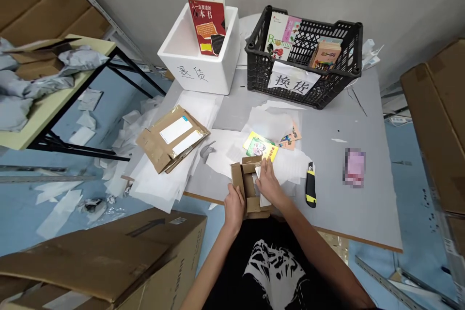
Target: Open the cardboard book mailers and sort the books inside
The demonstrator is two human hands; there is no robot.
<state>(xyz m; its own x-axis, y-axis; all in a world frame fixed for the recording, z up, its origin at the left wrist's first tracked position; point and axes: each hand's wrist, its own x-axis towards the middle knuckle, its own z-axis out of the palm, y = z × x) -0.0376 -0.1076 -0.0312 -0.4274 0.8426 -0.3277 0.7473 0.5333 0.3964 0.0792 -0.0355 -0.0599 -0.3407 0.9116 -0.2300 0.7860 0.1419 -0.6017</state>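
A small brown cardboard box (249, 185) lies opened at the table's front edge, its flaps raised. My left hand (234, 204) grips its left side wall, fingers closed over the edge. On the opposite side, my right hand (269, 183) has its fingers closed at the right wall, where a white piece shows beside them. Just beyond the box are a yellow and green booklet (260, 147) and orange printed pieces (290, 139), partly covered by white paper (271, 123). To the right lies a black and yellow utility knife (310, 186).
A white foam box (203, 73) with books and a black crate (303, 88) with books stand at the back. Flattened cardboard packaging (150, 147) rests on white sheets at left. A blurred pink item (354, 168) lies right. Large cartons (174, 242) flank the table.
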